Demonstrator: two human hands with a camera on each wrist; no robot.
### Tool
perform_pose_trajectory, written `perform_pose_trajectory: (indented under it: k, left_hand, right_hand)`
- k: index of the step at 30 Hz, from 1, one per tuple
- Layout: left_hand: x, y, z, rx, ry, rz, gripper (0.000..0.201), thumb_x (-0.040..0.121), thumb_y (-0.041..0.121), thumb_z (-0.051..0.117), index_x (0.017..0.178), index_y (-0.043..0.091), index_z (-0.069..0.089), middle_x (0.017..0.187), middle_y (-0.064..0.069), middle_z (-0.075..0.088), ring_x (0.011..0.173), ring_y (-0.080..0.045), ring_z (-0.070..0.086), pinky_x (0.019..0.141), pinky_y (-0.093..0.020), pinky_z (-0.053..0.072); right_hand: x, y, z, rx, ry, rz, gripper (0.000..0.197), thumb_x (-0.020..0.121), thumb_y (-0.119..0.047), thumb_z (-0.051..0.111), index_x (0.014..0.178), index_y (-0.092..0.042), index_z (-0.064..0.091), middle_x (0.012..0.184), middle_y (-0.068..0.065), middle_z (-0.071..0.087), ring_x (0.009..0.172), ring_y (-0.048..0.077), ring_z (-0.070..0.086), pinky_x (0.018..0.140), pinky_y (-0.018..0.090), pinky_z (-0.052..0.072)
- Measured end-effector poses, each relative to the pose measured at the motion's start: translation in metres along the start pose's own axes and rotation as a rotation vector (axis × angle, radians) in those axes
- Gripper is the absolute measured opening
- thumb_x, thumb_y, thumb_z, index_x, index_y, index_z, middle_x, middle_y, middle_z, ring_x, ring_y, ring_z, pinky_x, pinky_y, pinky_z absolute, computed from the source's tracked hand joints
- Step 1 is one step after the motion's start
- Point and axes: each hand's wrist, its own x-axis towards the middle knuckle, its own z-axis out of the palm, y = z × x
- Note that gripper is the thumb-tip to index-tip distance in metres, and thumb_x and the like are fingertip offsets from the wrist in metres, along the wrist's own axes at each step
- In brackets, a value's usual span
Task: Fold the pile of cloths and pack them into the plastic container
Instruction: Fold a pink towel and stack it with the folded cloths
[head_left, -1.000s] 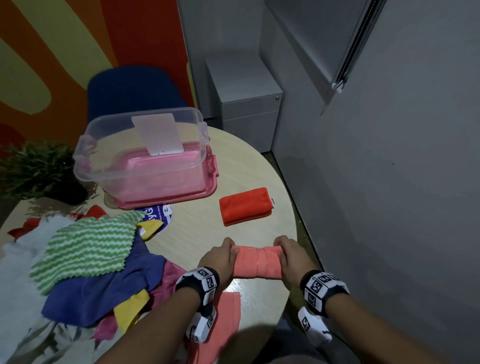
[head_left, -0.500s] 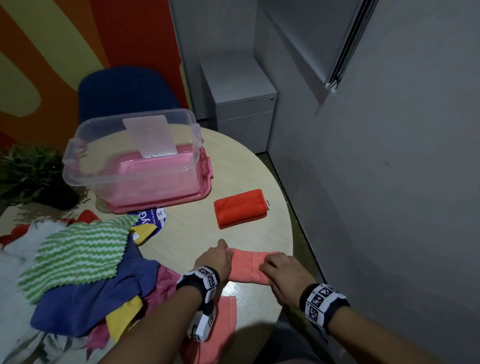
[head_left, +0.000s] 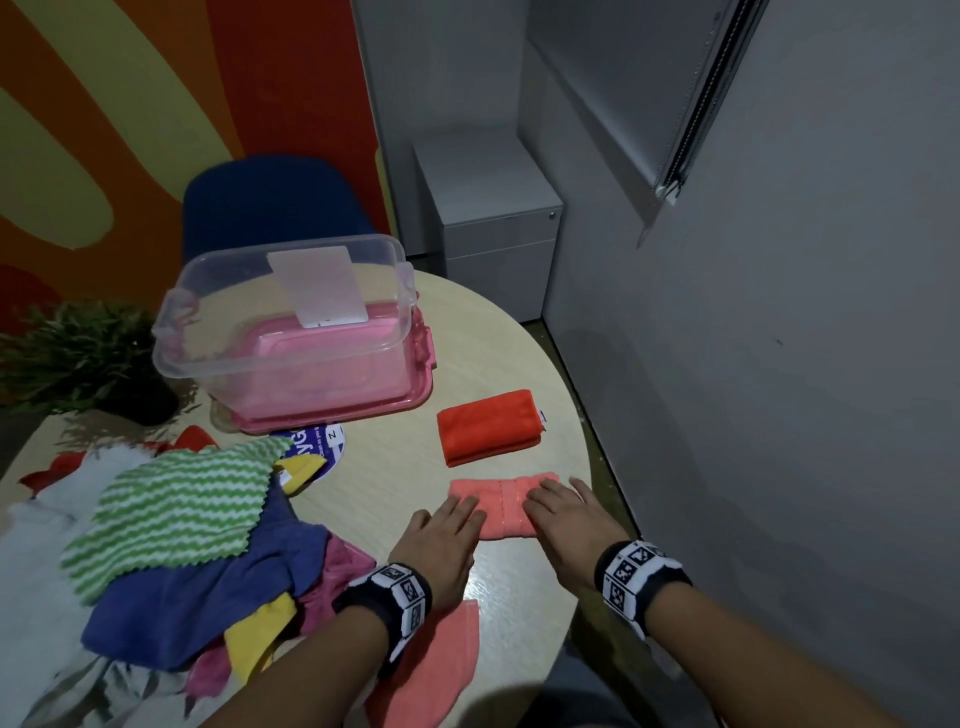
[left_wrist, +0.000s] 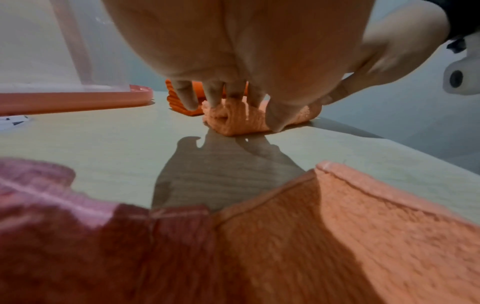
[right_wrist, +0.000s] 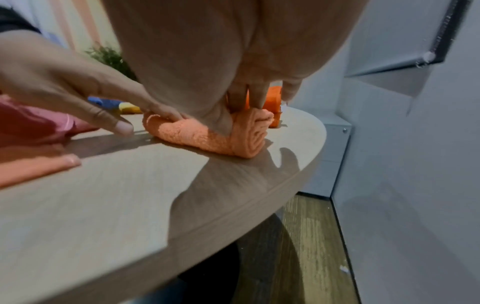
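1. A folded salmon cloth (head_left: 501, 506) lies on the round table (head_left: 395, 467) near its right edge; the right wrist view shows its layered end (right_wrist: 249, 133).
2. The left hand (head_left: 441, 540) lies flat, fingers straight, its fingertips (left_wrist: 215, 98) pressing the cloth's left end, with the little finger seemingly beyond the cloth, though the angle is poor.
3. The right hand (head_left: 566, 519) is likewise flat, fingers extended, pressing down on the right half of the cloth; neither hand is curled around anything.
4. Just behind it, apart from it, sits a folded orange-red cloth (head_left: 488, 426).
5. Further back and to the left stands the clear plastic container (head_left: 218, 332), resting on a pink lid (head_left: 332, 415); I see no cloth in it.
6. On the left of the table is the unfolded pile: a green-and-white zigzag cloth (head_left: 171, 509) on top, a blue cloth (head_left: 208, 608) beneath, plus yellow (head_left: 260, 639), magenta (head_left: 337, 571) and white (head_left: 31, 561) pieces.
7. A flat salmon cloth (head_left: 441, 670) lies at the near table edge under the left wrist.
8. A potted plant (head_left: 88, 358) stands at the far left, with a blue chair (head_left: 270, 208) behind the container and a grey drawer cabinet (head_left: 493, 218) by the wall.
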Motion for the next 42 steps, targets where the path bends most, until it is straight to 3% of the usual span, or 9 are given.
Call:
perform_pose_trajectory:
  k: [3,8,11,24,29,31,34,37,42]
  left_hand:
    - [0.006,0.001,-0.010,0.020,-0.104,-0.035,0.067,0.098,0.034,0.036,0.156,0.018,0.006,0.165,-0.004,-0.003,0.152,-0.025,0.002,0.114,-0.049,0.022]
    - [0.019,0.001,-0.014,-0.043,-0.130,-0.073,0.069,0.096,0.035,0.037,0.156,0.023,0.005,0.165,0.000,-0.002,0.152,-0.022,0.004,0.113,-0.049,0.023]
    - [0.023,0.000,-0.015,-0.066,-0.130,-0.094,0.070,0.095,0.035,0.039,0.156,0.024,0.006,0.165,0.001,0.000,0.152,-0.021,0.007,0.113,-0.048,0.024]
    - [0.024,-0.013,-0.025,-0.123,-0.144,-0.118,0.070,0.093,0.032,0.042,0.155,0.028,0.011,0.165,0.005,0.003,0.152,-0.026,-0.004,0.116,-0.050,0.016]
    - [0.008,-0.020,-0.045,-0.267,-0.012,-0.131,0.047,0.096,0.028,0.041,0.141,0.038,0.041,0.159,0.008,0.027,0.149,-0.023,0.012,0.113,-0.048,0.019]
    - [-0.008,-0.035,-0.051,-0.268,0.024,-0.191,0.034,0.097,0.030,0.043,0.127,0.037,0.059,0.146,0.011,0.046,0.140,-0.019,0.029,0.106,-0.042,0.026]
    - [-0.043,-0.067,-0.050,-0.207,0.103,-0.307,0.023,0.094,0.033,0.051,0.107,0.031,0.070,0.115,0.007,0.061,0.114,-0.020,0.046,0.090,-0.035,0.035]
    - [-0.077,-0.091,-0.037,-0.156,0.124,-0.368,0.020,0.093,0.032,0.053,0.103,0.026,0.069,0.103,-0.002,0.057,0.104,-0.025,0.050,0.084,-0.036,0.042]
    - [-0.123,-0.089,-0.002,-0.253,-0.051,-0.395,0.026,0.091,0.037,0.055,0.113,0.024,0.063,0.114,-0.005,0.062,0.105,-0.028,0.060,0.085,-0.038,0.050]
  right_hand:
    - [0.006,0.007,-0.007,-0.054,0.050,-0.048,0.066,0.080,-0.015,0.070,0.141,-0.019,0.043,0.148,0.007,0.042,0.138,0.027,0.036,0.120,0.045,0.021]
    - [0.014,0.016,-0.006,-0.094,-0.117,0.065,0.098,0.078,-0.016,0.070,0.157,-0.014,0.012,0.165,0.009,0.010,0.153,0.024,0.005,0.123,0.052,-0.002]
    - [0.019,0.020,-0.005,-0.069,-0.167,0.071,0.103,0.079,-0.018,0.070,0.158,-0.016,0.004,0.166,0.008,0.000,0.153,0.023,-0.003,0.122,0.054,-0.005]
    - [0.034,0.021,-0.005,0.071,-0.102,0.050,0.083,0.084,-0.024,0.062,0.154,-0.018,0.018,0.165,0.004,0.012,0.153,0.021,0.005,0.120,0.051,-0.003]
    - [0.026,0.006,-0.024,0.197,0.042,-0.037,0.049,0.089,-0.021,0.055,0.137,-0.023,0.045,0.161,-0.002,0.026,0.153,0.020,0.012,0.124,0.047,0.002]
    - [0.021,-0.007,-0.025,0.241,0.059,-0.082,0.037,0.090,-0.021,0.054,0.127,-0.025,0.053,0.152,-0.003,0.041,0.147,0.019,0.028,0.123,0.045,0.018]
    - [0.010,-0.029,-0.016,0.361,-0.031,-0.076,0.025,0.091,-0.025,0.054,0.116,-0.028,0.059,0.121,-0.006,0.062,0.113,0.015,0.057,0.099,0.035,0.048]
    - [0.001,-0.056,-0.003,0.393,-0.135,-0.084,0.029,0.091,-0.038,0.052,0.118,-0.031,0.058,0.114,-0.007,0.064,0.105,0.014,0.059,0.087,0.030,0.049]
    - [-0.003,-0.095,0.009,0.318,-0.237,-0.067,0.058,0.075,-0.067,0.059,0.123,-0.034,0.055,0.115,-0.008,0.055,0.108,0.015,0.045,0.093,0.038,0.041]
